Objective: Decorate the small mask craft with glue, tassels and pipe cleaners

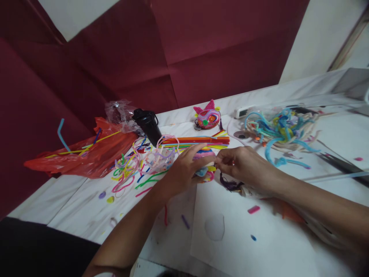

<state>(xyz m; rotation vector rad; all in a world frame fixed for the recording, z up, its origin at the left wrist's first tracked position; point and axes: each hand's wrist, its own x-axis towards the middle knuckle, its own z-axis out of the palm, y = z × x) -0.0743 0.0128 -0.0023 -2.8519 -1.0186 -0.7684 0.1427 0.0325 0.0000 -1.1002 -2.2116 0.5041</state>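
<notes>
A striped, multicoloured pipe-cleaner piece (pixel 203 154) is sitting just on the near side of the pipe-cleaner bundle (pixel 194 141), close to that bundle's right half. It is resting between the two hands, so neither is having to reach: the left hand (pixel 187 166) is covering it from the left, and the right hand (pixel 235 163) is meeting it at its right edge. The fingers are hiding too much of its outline for its long axis to be told. The left hand is holding the piece, its fingers spreading across the face. The right thumb and fingertips are pinching close together; whether they are gripping the edge itself or something thin beside it, I cannot tell. A dark purple tassel (pixel 230 184) is lying below the right hand, nearer the wearer than the bundle.

Beyond the bundle, toward its right end, a cat-eared mask (pixel 208 118) is standing near the wall. A tangle of mostly blue pipe cleaners (pixel 284 129) is spreading to the bundle's right. A black bottle (pixel 147 125) is leaning at its left end, and a red plastic bag (pixel 83 161) is lying farther left.
</notes>
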